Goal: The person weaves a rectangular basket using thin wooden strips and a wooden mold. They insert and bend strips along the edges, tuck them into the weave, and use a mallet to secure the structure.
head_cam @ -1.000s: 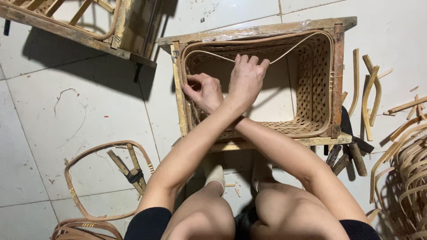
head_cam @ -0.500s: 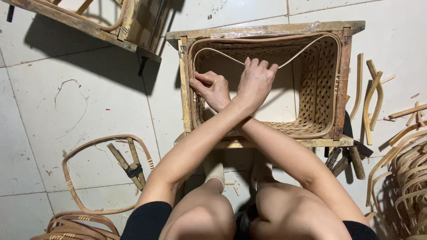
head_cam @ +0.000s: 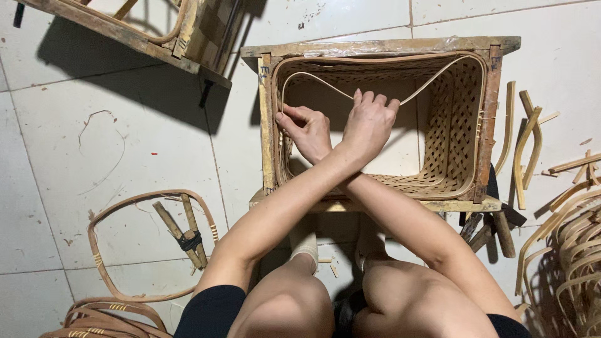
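Currently, the arms are crossed over the woven basket point(head_cam: 460, 134), which is seated inside a wooden frame point(head_cam: 379, 47) on the tiled floor point(head_cam: 113, 125). The left hand point(head_cam: 370, 123) is reached across to the right side of the crossing and is laid over a thin bent cane strip point(head_cam: 313, 76); its fingers are spread and draped on the strip, no closed pinch is seen. The right hand point(head_cam: 308, 129) is placed at the basket's left inner wall, fingers curled together near the rim; whether the strip is actually pinched there cannot be told. The strip is run in a loop along the inside of the basket's rim, dipping to a V under the left hand. Left of the knees, a cane hoop point(head_cam: 100, 247) is laid flat on the floor with a spring clamp point(head_cam: 188, 238) inside it. More hoops are stacked at the bottom left. At the right, curved cane pieces point(head_cam: 523, 144) are scattered, and a bundle of bent strips point(head_cam: 573, 241) is piled just beyond. Another wooden frame point(head_cam: 125, 31) is seen at top left.
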`<action>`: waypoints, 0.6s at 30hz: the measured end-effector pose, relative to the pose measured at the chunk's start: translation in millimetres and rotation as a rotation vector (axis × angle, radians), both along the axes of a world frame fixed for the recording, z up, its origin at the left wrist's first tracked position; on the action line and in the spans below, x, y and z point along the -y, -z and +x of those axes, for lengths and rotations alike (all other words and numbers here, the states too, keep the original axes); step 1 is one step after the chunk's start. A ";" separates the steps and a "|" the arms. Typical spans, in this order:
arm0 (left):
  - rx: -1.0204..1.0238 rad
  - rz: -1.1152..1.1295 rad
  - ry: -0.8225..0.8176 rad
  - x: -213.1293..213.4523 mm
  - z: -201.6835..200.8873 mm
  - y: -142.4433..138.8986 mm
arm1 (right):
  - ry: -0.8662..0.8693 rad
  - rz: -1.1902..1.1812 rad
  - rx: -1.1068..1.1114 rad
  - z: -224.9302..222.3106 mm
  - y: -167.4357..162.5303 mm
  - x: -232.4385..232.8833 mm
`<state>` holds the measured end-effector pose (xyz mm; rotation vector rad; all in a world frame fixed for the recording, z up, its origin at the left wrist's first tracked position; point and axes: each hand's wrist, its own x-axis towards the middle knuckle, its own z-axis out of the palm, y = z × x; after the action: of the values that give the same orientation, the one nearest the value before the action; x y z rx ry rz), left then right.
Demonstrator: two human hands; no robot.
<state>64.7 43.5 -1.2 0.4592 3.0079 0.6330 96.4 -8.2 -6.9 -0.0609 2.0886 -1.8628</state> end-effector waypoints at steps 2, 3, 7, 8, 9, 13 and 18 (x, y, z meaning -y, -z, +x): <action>-0.044 0.046 -0.019 1.1 0.7 -1.2 | -0.006 -0.010 -0.003 0.0 -1.6 0.1; -0.067 0.069 -0.029 2.6 1.0 -1.1 | -0.004 -0.028 0.030 -0.1 -2.0 0.1; -0.100 0.090 -0.053 10.7 -2.4 5.7 | -0.005 -0.097 0.161 -0.5 4.3 1.3; -0.140 0.111 -0.072 13.2 -5.8 8.9 | -0.008 -0.113 0.194 -0.7 8.1 1.7; -0.180 0.132 -0.091 14.8 -9.6 12.4 | -0.026 -0.141 0.163 -0.9 12.8 2.0; -0.145 0.072 -0.073 20.4 -30.2 23.4 | -0.135 -0.248 0.145 -5.6 33.3 -10.4; -0.366 -0.011 0.055 45.0 -56.0 26.8 | -0.638 0.100 -0.204 -12.5 31.5 -89.8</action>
<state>8.7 -1.5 -28.0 0.7289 3.3202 0.5852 83.9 81.6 -38.5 -0.8198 1.9601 -1.4031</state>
